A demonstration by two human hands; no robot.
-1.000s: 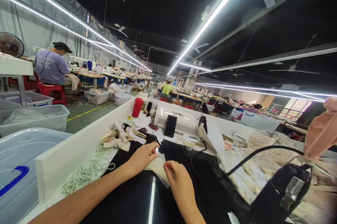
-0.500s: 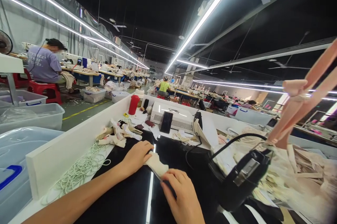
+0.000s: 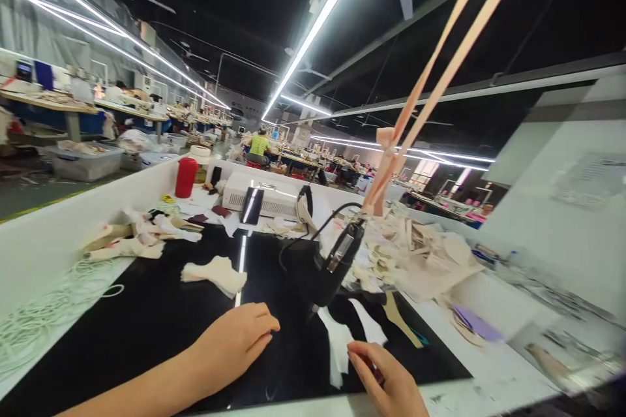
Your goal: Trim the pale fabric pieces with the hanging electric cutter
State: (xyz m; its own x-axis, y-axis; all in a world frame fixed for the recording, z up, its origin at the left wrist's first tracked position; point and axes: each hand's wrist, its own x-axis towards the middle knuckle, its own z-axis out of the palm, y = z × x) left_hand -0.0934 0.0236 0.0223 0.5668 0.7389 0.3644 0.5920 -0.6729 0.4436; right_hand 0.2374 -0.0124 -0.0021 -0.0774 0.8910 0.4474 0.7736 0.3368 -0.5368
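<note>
My left hand [image 3: 235, 344] rests on the black mat [image 3: 147, 325] with its fingers curled together, and nothing shows in it. My right hand [image 3: 386, 379] is at the mat's near edge, fingers pinched round something small and dark that I cannot make out. A folded cream fabric piece [image 3: 215, 273] lies loose on the mat, well beyond my left hand. White strips [image 3: 342, 339] lie between my hands. A black hand tool [image 3: 332, 263] on a cord hangs just above the mat, past the strips.
A heap of cream fabric pieces [image 3: 420, 254] fills the right. Peach ribbons [image 3: 430, 77] hang from above. At the back stand a red bottle [image 3: 186, 177], a white machine [image 3: 268, 198] and a phone [image 3: 252, 205]. White cord loops [image 3: 39, 312] lie left, beside a white partition [image 3: 73, 221].
The view swung right. Both hands let go of the cream piece and drew back toward me. The piece now lies alone on the mat.
</note>
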